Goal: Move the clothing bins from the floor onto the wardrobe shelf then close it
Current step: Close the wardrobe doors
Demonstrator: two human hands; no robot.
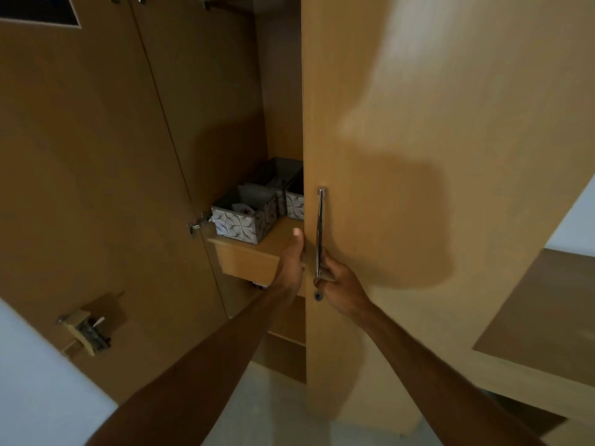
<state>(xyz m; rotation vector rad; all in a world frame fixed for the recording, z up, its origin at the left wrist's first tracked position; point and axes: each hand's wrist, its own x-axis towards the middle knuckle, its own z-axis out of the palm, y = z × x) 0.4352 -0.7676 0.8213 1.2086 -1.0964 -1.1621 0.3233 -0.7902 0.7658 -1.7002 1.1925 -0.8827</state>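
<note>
The 3 grey fabric clothing bins with a pale leaf print are on the light wooden wardrobe shelf (273, 243), not on the floor. The nearest patterned bin (243, 225) sits at the shelf's left front, a second patterned bin (295, 205) shows just past the door edge, and a darker third bin (280, 172) stands behind them. What remains, by my reading, is closing the wardrobe.

The right hand (341, 289) has its fingers wrapped around the lower end of the slim, curved chrome door handle (319, 233) on the tall tan laminate door (402, 156). The left hand (291, 263) grips the door's free edge, thumb up on the near face and the other fingers hidden behind the panel, so how tightly they close I cannot tell.

The main risk is a pinch: the left fingers sit on the edge that meets the frame, and swinging the door home before they let go would trap them. A second risk is the shelf front, which juts toward the opening; if a bin overhangs it, the door could catch on the soft cloth wall and fail to shut.

The door is flat, smooth and faintly glossy, with a small dark keyhole (318, 296) below the handle. The bins are soft-sided boxes, open on top, holding pale folded cloth. A metal hinge (197, 224) glints on the left inner panel.
</note>
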